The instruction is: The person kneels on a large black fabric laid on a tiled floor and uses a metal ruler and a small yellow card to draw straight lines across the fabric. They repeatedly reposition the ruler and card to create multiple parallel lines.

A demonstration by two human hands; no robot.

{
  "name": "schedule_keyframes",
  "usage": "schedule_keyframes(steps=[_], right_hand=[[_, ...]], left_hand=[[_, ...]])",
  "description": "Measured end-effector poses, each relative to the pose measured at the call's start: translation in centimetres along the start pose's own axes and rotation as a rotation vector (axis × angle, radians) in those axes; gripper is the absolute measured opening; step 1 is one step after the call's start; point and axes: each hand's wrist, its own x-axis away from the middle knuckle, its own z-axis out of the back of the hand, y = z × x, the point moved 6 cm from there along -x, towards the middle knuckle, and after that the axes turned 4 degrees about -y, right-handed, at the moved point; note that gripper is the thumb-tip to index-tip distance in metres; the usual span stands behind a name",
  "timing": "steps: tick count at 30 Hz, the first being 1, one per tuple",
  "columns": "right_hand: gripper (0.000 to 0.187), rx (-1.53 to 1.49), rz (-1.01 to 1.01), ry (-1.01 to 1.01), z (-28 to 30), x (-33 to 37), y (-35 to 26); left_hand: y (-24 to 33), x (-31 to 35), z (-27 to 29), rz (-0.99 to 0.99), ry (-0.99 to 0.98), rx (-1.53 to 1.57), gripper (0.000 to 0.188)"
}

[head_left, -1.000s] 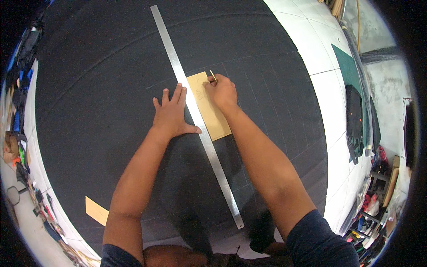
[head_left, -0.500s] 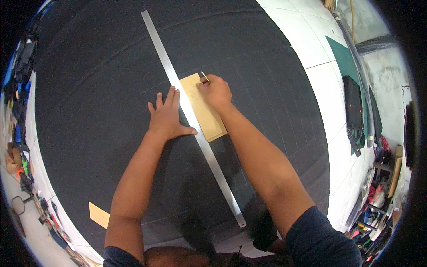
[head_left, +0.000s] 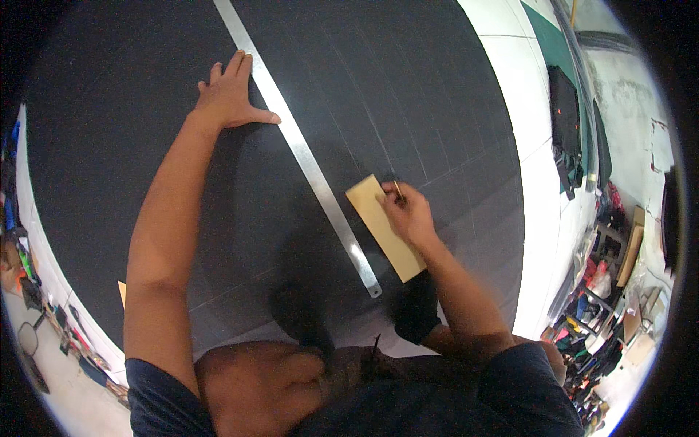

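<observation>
A long metal ruler [head_left: 309,164] lies slanted across the black fabric [head_left: 240,211]. My left hand [head_left: 229,95] is spread flat, with fingertips and thumb on the ruler's left edge toward its far end. A tan rectangular card [head_left: 382,229] is to the right of the ruler's near end, apart from it. My right hand [head_left: 409,215] is closed at the card's right edge, the thumb over the card. A thin yellowish pencil-like stick [head_left: 398,191] pokes up from its fingers. Whether the card is lifted off the fabric I cannot tell.
Faint pale lines run over the fabric right of the ruler. Another tan card [head_left: 122,297] shows partly behind my left forearm. White floor tiles [head_left: 502,65] border the fabric, with a black bag [head_left: 564,116] and clutter [head_left: 597,320] at the right. My legs are at the near edge.
The tan card has left the ruler's side and come nearer to me with my right hand. My left hand still touches the ruler. The view has shifted, showing more of my legs.
</observation>
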Motion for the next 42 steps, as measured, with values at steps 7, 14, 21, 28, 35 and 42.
schedule_keyframes(steps=[7, 14, 21, 28, 35, 42], right_hand=[[0.026, 0.106, 0.055, 0.142, -0.8, 6.7, 1.7], [0.026, 0.123, 0.152, 0.125, -1.1, 6.8, 2.5], [0.026, 0.154, 0.150, 0.140, -1.3, 6.9, 1.7], [0.026, 0.201, 0.217, 0.136, -1.3, 7.0, 1.3], [0.026, 0.169, 0.230, 0.165, -1.2, 7.2, 1.2], [0.025, 0.205, 0.189, 0.155, -1.2, 6.8, 1.1]], left_hand=[[-0.2, 0.2, -0.6, -0.014, 0.032, 0.028, 0.152], [-0.4, -0.3, -0.8, -0.017, 0.020, 0.026, 0.151], [-0.2, -0.3, -0.6, -0.014, 0.006, 0.009, 0.151], [-0.3, -0.1, -0.6, -0.027, 0.020, 0.028, 0.151], [-0.1, 0.0, -0.8, -0.019, 0.018, 0.034, 0.151], [0.1, -0.1, -0.5, -0.023, 0.008, 0.015, 0.152]])
